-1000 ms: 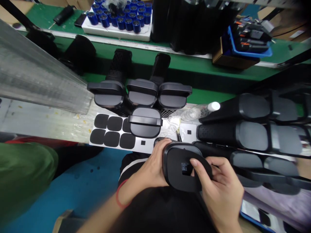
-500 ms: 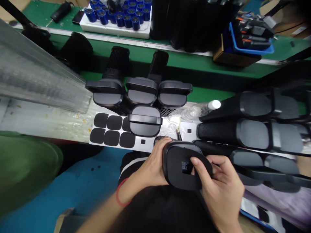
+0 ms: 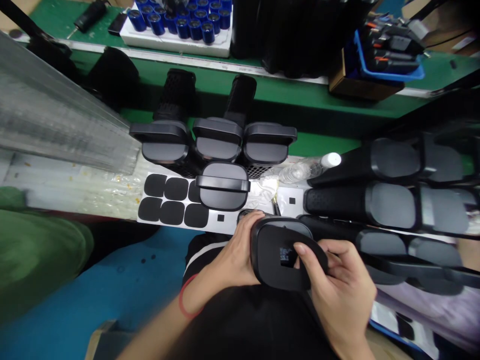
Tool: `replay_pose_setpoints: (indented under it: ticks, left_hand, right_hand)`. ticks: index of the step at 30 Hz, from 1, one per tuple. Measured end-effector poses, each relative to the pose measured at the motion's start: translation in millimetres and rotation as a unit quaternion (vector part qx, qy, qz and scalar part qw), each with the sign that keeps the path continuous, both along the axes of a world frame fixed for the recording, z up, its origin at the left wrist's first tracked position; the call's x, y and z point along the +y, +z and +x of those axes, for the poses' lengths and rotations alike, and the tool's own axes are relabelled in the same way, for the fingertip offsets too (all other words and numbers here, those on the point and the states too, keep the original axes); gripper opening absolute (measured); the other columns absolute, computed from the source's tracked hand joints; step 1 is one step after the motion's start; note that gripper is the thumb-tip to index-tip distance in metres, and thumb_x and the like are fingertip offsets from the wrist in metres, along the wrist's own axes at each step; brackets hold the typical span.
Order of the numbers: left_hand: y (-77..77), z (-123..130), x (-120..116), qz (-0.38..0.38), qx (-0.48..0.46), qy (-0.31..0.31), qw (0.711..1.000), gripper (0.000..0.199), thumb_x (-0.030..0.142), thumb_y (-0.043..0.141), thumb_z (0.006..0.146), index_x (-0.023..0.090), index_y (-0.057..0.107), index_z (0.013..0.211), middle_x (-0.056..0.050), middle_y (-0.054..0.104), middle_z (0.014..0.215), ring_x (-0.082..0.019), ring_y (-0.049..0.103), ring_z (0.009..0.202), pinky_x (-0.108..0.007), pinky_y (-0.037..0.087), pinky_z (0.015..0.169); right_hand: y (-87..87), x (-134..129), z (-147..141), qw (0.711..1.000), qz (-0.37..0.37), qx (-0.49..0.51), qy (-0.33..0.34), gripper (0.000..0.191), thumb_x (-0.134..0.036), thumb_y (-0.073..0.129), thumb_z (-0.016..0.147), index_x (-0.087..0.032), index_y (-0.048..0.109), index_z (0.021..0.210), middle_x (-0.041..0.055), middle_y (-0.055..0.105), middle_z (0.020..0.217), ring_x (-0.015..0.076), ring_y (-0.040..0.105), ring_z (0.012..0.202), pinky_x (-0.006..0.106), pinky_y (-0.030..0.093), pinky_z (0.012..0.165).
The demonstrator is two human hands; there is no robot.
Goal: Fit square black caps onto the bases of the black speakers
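A black device (image 3: 256, 250) with a rounded-square end faces up in front of my body. My left hand (image 3: 238, 255) is wrapped round its left side. A thin black pad (image 3: 272, 267) with a square cutout lies over that end, and printed text shows through the cutout. My right hand (image 3: 333, 280) pinches the pad's right edge, thumb on top, and this edge is lifted and bent. Just beyond, a sheet (image 3: 213, 226) bears several black rounded pads (image 3: 172, 213). One handled black device (image 3: 224, 192) stands upright over the sheet.
Three more handled devices (image 3: 218, 145) stand behind. A clear bottle (image 3: 300, 171) and several lying black devices (image 3: 392, 206) are to the right. Blue cylinders (image 3: 182, 28) and a blue basket (image 3: 393, 76) sit on the green shelf. A person's green sleeve (image 3: 41, 255) is at left.
My hands and the pad hold nearly the same pose. The green sleeve at the left has shifted slightly, and the view has moved a little.
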State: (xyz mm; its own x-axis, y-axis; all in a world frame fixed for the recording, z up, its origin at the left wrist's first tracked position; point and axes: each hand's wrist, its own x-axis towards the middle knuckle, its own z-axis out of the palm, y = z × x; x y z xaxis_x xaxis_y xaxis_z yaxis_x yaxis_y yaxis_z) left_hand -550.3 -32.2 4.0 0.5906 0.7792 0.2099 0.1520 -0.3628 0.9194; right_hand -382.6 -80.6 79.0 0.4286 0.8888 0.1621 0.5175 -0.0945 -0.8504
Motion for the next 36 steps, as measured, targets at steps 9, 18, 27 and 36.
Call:
replay_pose_setpoints:
  ticks: [9, 18, 27, 36]
  left_hand:
    - [-0.1, 0.9, -0.2, 0.0, 0.003, -0.003, 1.0, 0.112, 0.046, 0.082, 0.067, 0.024, 0.01, 0.151, -0.02, 0.03, 0.146, -0.039, 0.033, 0.141, -0.06, 0.034, 0.116]
    - [7.7, -3.2, 2.6, -0.03, 0.021, -0.016, 0.999, 0.127, 0.048, 0.09, 0.055, 0.025, 0.009, 0.15, -0.021, 0.029, 0.148, -0.041, 0.033, 0.141, -0.061, 0.034, 0.115]
    - [11.2, -8.6, 4.8, -0.093, -0.028, -0.055, 0.994, 0.091, 0.072, 0.048, 0.084, 0.025, 0.009, 0.152, -0.019, 0.02, 0.156, -0.038, 0.021, 0.147, -0.061, 0.022, 0.118]
    - [16.2, -5.8, 2.3, -0.092, -0.011, -0.036, 0.995, 0.078, 0.058, 0.049, 0.091, 0.026, 0.01, 0.151, -0.017, 0.022, 0.156, -0.035, 0.022, 0.147, -0.058, 0.021, 0.119]
  right_hand:
    - [-0.5, 1.5, -1.3, 0.999, 0.007, -0.032, 0.005, 0.024, -0.035, 0.073, 0.085, -0.023, 0.054, 0.078, -0.0092, 0.062, 0.055, 0.0043, 0.06, 0.046, 0.008, 0.045, 0.049]
    - [1.6, 3.5, -2.3, 0.998, 0.004, -0.063, 0.009, 0.023, -0.035, 0.071, 0.086, -0.022, 0.053, 0.079, -0.0084, 0.061, 0.057, 0.006, 0.061, 0.047, 0.01, 0.046, 0.047]
    - [1.8, 3.9, -3.1, 0.998, 0.01, -0.066, 0.01, 0.023, -0.033, 0.072, 0.086, -0.022, 0.054, 0.078, -0.0078, 0.061, 0.057, 0.0078, 0.06, 0.046, 0.014, 0.047, 0.047]
    - [0.7, 5.8, -4.6, 0.997, 0.028, -0.077, 0.007, 0.022, -0.032, 0.071, 0.087, -0.022, 0.053, 0.079, -0.0081, 0.06, 0.056, 0.0077, 0.058, 0.044, 0.015, 0.045, 0.044]
